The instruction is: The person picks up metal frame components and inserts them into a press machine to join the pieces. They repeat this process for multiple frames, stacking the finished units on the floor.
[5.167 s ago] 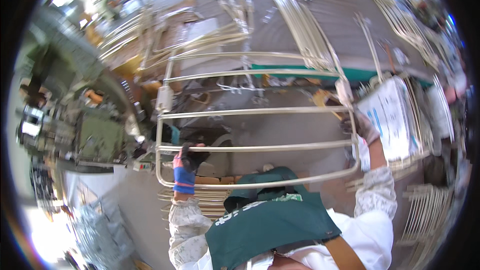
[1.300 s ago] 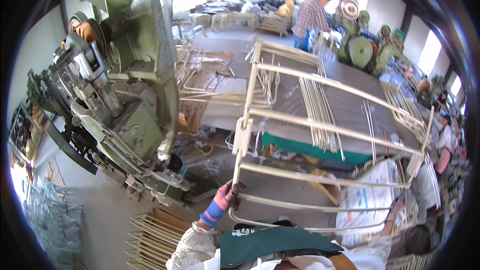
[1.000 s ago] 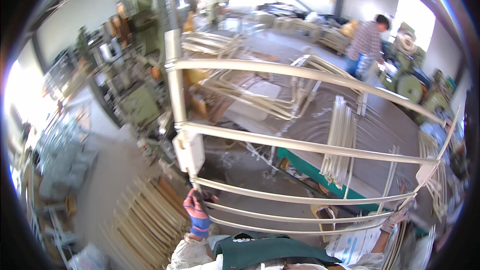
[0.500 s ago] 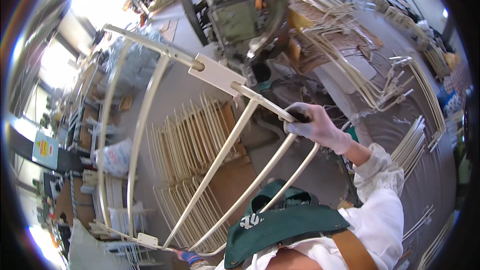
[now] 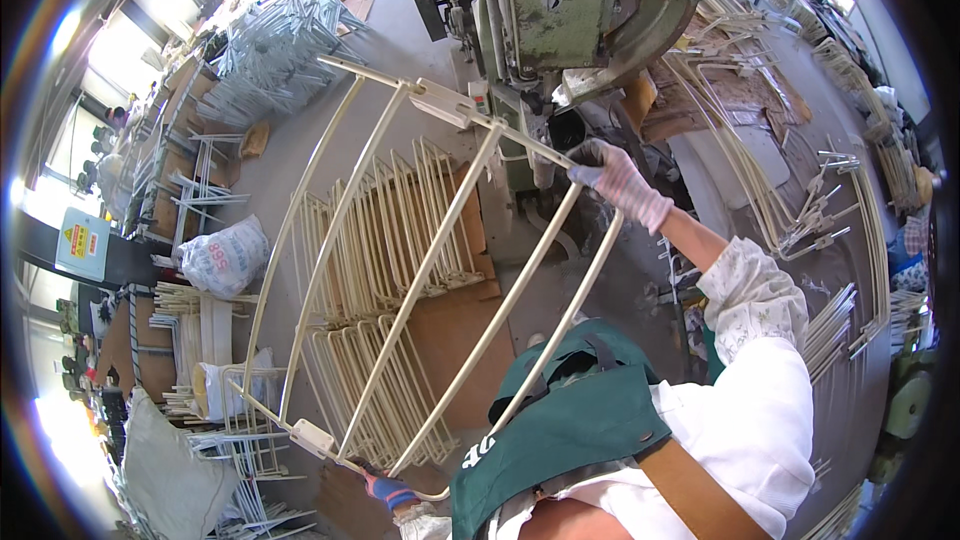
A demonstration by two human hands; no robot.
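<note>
I hold up a cream metal tube frame [image 5: 432, 270], a ladder-like piece with several long curved bars between two end rails. A flat plate sits on each rail. My right hand [image 5: 622, 180], in a grey-palmed glove, is closed round the far rail near its right end. At the lower left, my left hand [image 5: 392, 490], in a blue and red glove, is closed on the near rail, partly hidden by the bars. The frame hangs tilted in the air, touching nothing but my hands and perhaps my green apron [image 5: 570, 440].
A green machine [image 5: 560, 15] stands just beyond the frame. Below lie rows of similar tube frames [image 5: 385, 240] on brown cardboard [image 5: 455, 350]. Bent tubes [image 5: 735, 155] are piled at the right, a white sack [image 5: 225, 258] at the left, and a heap of pale metal parts [image 5: 275, 60] farther off.
The frame, still in both hands, has swung rightward at its far end, and its plate now appears more edge-on. The view has shifted, with the green machine standing larger and farther right.
</note>
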